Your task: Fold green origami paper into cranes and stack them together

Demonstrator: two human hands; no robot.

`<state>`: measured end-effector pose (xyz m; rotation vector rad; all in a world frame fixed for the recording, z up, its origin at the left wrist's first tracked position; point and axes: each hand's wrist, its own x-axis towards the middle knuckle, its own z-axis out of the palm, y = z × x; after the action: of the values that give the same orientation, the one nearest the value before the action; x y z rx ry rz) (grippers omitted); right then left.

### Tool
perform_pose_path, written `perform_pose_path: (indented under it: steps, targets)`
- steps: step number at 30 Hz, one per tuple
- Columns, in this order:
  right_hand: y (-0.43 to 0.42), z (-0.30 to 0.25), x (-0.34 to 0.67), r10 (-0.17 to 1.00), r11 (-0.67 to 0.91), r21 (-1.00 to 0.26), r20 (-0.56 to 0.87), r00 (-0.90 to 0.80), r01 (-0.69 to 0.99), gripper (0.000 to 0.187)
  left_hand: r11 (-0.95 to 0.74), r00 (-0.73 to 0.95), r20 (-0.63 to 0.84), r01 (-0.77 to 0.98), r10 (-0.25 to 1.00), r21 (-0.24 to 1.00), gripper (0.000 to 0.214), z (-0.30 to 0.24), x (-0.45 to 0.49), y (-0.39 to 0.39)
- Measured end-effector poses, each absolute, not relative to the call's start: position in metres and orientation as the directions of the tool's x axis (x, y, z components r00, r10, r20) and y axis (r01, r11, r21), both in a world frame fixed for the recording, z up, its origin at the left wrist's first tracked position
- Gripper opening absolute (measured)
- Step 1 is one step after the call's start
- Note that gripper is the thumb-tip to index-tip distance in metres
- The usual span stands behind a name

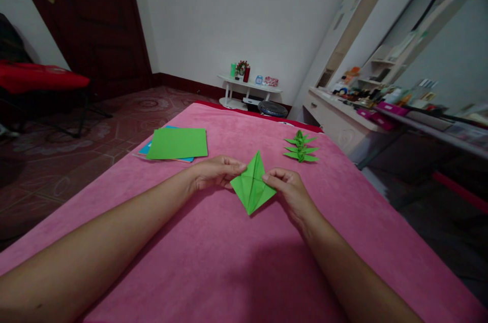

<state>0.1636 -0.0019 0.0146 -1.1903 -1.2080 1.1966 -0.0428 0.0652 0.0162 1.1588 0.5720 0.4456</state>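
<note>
A green folded paper piece (251, 185), kite-shaped with creases, rests on the pink cloth (213, 257) between my hands. My left hand (215, 171) pinches its left edge with closed fingers. My right hand (287, 188) pinches its right corner, fingers curled. Both forearms lie over the cloth.
A stack of flat paper sheets (178, 143), green on top with blue beneath, lies at the far left of the cloth. Finished green folded figures (301, 148) sit at the far right. A desk with clutter (354, 109) stands to the right, a small white shelf (247, 90) by the wall.
</note>
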Motion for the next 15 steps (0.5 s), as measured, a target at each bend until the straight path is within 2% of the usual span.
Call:
perform_pose_path:
  steps: [4,10,15]
  targets:
    - [0.0,0.012,0.165,0.999,0.041,-0.999,0.041,0.025,0.006,0.021,0.313,0.749,-0.193,-0.02,0.634,0.95,0.035,0.014,-0.04,0.064]
    - [0.0,0.011,0.164,0.998,0.061,-0.998,0.062,0.016,0.03,0.022,0.072,0.583,-0.07,0.02,0.81,0.997,0.024,0.016,-0.029,0.059]
    - [0.0,0.01,0.164,0.998,0.05,-0.999,0.05,-0.029,0.01,0.024,0.069,0.551,-0.063,0.011,0.832,0.998,0.021,0.017,-0.026,0.055]
